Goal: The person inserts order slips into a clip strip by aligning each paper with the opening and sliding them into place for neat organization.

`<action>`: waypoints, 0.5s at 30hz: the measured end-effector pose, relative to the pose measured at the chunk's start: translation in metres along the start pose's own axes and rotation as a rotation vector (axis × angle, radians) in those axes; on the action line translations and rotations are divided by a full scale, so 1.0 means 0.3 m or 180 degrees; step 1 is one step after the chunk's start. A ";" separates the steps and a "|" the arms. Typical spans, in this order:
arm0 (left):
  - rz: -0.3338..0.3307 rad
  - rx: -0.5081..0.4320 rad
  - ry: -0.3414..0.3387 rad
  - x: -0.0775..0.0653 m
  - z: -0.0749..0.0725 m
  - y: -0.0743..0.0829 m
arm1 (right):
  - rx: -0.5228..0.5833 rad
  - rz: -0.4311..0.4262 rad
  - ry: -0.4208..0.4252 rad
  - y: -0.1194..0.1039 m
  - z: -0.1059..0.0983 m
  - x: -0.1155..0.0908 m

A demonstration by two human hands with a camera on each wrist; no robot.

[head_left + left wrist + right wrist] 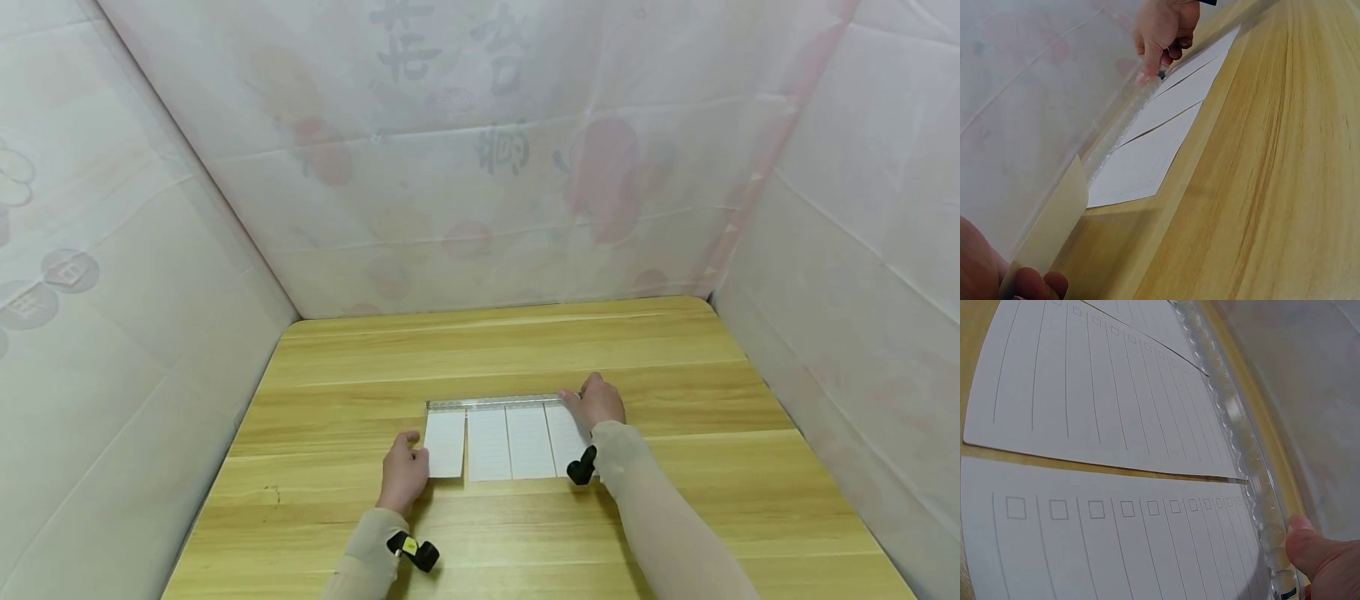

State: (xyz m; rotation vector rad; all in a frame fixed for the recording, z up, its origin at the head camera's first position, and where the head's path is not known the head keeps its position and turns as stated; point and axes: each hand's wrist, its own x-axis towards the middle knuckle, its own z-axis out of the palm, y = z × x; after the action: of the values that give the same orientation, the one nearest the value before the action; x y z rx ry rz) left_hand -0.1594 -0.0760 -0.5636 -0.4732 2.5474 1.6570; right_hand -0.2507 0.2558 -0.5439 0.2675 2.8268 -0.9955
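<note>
Several white lined cards [489,443] lie in a row on the wooden table. A clear plastic strip [491,403] with a scalloped inner edge runs along their top edges. My left hand [403,472] pinches the leftmost card [446,444] at its left side, and in the left wrist view that card [1054,215] tilts up off the table. At the strip's other end, my right hand [597,402] grips the strip, the thumb [1304,545] lying along its outer edge. Rows of small printed squares show on the cards [1104,531] in the right wrist view.
The wooden table [360,350] reaches back to a pale printed cloth wall [450,208]. Cloth panels also stand at the left [135,333] and right [847,275]. A small black device [414,551] sits on the left wrist, another [582,466] on the right.
</note>
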 end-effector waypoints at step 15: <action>0.0021 0.0091 0.0133 0.004 0.014 0.007 | -0.0027 -0.0050 0.0035 -0.009 -0.009 -0.017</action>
State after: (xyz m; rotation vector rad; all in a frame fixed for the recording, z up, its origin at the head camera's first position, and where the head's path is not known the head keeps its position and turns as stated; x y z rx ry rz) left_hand -0.1617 -0.0717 -0.5638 -0.5029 2.6010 1.6277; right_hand -0.2465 0.2549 -0.5393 0.2512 2.8466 -0.9878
